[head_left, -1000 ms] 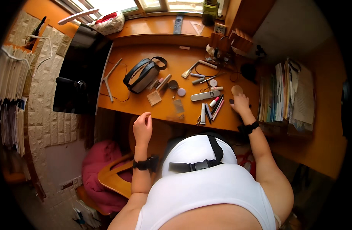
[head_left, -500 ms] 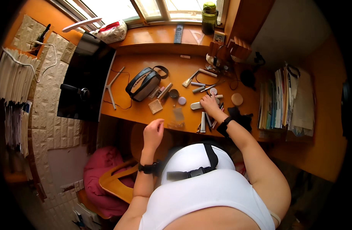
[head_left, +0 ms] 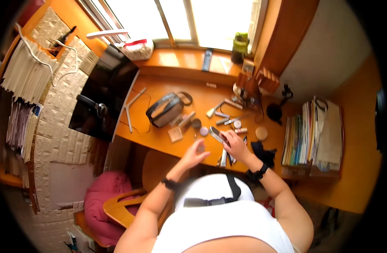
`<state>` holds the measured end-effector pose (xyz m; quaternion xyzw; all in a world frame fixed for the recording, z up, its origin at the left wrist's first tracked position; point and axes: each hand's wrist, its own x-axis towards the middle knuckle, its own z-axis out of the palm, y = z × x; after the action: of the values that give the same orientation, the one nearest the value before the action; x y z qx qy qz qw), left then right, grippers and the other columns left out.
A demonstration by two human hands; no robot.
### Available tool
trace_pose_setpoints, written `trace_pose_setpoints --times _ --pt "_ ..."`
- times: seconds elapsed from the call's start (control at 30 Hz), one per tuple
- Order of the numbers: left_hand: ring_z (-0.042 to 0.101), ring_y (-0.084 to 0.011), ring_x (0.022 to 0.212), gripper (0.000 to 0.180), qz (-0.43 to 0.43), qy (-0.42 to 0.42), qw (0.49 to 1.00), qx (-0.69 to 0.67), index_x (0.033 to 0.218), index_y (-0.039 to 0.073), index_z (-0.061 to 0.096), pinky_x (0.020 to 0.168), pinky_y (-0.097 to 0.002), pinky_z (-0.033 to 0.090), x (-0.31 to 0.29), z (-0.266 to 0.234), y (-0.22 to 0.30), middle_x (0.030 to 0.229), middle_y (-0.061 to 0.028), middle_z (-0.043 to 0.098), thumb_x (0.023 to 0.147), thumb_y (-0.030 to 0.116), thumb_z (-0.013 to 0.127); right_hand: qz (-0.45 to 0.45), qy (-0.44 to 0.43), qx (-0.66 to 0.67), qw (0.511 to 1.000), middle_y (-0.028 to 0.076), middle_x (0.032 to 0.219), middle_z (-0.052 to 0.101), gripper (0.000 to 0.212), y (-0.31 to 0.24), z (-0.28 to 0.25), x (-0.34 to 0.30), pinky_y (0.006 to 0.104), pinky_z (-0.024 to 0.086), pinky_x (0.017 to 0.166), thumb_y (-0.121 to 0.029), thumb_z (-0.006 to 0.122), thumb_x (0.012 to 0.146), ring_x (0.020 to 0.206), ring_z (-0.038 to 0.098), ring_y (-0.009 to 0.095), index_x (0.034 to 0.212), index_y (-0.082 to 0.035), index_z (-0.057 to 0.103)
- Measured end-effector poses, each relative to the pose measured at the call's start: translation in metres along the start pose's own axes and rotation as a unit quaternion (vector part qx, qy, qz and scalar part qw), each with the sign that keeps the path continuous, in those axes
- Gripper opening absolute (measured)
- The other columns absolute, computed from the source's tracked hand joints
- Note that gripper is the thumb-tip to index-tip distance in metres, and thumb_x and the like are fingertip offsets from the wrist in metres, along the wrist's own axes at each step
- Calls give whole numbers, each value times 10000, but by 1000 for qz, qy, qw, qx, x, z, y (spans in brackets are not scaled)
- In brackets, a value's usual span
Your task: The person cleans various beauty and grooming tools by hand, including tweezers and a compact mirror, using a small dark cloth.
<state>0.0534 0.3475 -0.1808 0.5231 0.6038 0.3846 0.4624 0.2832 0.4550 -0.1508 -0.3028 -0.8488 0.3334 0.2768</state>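
My right hand [head_left: 235, 145] is closed around a slim silver and dark case [head_left: 217, 135], held just above the orange desk [head_left: 159, 139]. My left hand [head_left: 194, 154] reaches over the desk's front edge with its fingers spread, touching or hovering over a small round compact [head_left: 200, 148]. Around both hands lie small cosmetics: a square powder pan [head_left: 175, 134], a dark round pot [head_left: 196, 123], a pale round lid [head_left: 204, 131] and several tubes and pencils [head_left: 225, 158].
A grey zip pouch [head_left: 165, 110] lies left of the hands. A black monitor [head_left: 101, 99] stands at the desk's left end. Books and papers [head_left: 313, 137] are stacked on the right. A wooden chair with a pink cushion [head_left: 105, 204] sits lower left. A round tan lid [head_left: 261, 133] lies right.
My right hand moved left from the round tan lid and picked up the slim case. My left hand rose from below the desk edge onto the desktop.
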Motion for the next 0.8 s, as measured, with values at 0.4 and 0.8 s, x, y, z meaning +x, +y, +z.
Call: trace_pose_setpoints --times 0.4,0.8 --pt "705 -225 968 267 -112 -158 936 -295 1140 -38 628 790 -358 615 42 20 61 1051 -141 702 929 115 682 61 6 -7 998 136 1068 597 394 -29 -22 -39 388 518 810 -218 657 932 953 626 325 1281 -42 607" --pt "709 -193 874 296 -112 -214 943 -228 1112 -89 636 794 -330 615 49 28 59 992 -134 707 889 88 717 88 2 13 996 130 1024 584 320 -38 -27 -57 405 521 767 -229 555 998 894 633 328 1246 -40 624"
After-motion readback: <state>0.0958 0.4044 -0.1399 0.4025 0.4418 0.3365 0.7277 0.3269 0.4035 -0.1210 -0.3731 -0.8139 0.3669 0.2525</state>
